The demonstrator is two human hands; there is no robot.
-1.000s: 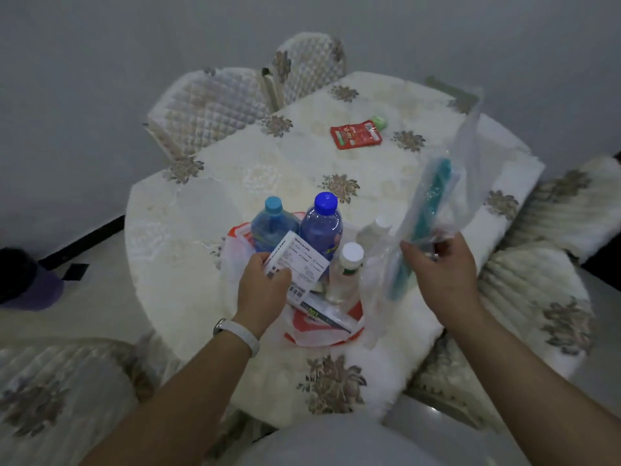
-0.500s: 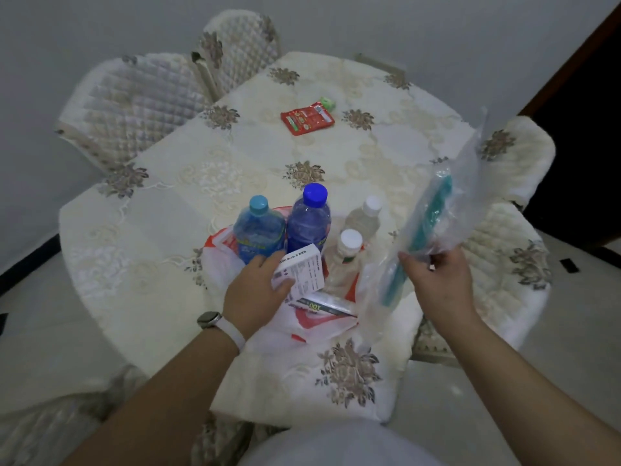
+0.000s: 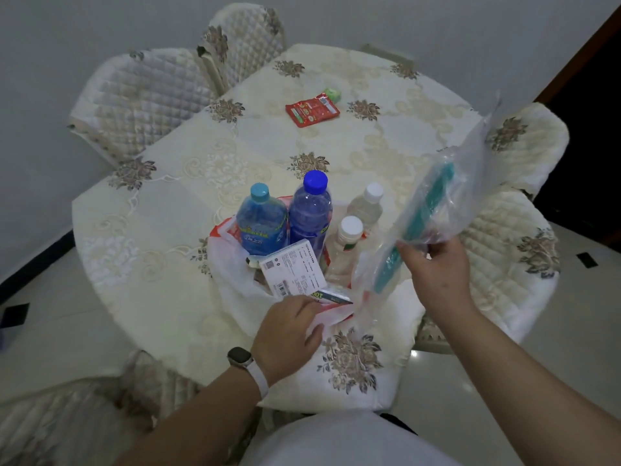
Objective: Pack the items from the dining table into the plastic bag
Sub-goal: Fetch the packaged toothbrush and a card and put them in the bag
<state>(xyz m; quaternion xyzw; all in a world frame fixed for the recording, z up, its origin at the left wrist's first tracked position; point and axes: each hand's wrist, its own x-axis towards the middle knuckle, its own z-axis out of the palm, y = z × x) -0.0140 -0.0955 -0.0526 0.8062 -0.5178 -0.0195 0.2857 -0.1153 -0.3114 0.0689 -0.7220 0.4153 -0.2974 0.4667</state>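
Just the one head cam here, sitting above the near edge of the dining table (image 3: 188,183) and tilted forward and down. It's close enough that both forearms (image 3: 188,415) fill the bottom (wide-angle, so the edges bend), while the chairs (image 3: 144,102) and wall (image 3: 100,21) sit up top.

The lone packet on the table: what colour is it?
The packet is red, shown best in the head view.

Four bottles (image 3: 309,210), one box (image 3: 294,272), one red sachet (image 3: 312,110), one clear pouch (image 3: 447,196), one plastic bag (image 3: 232,280).
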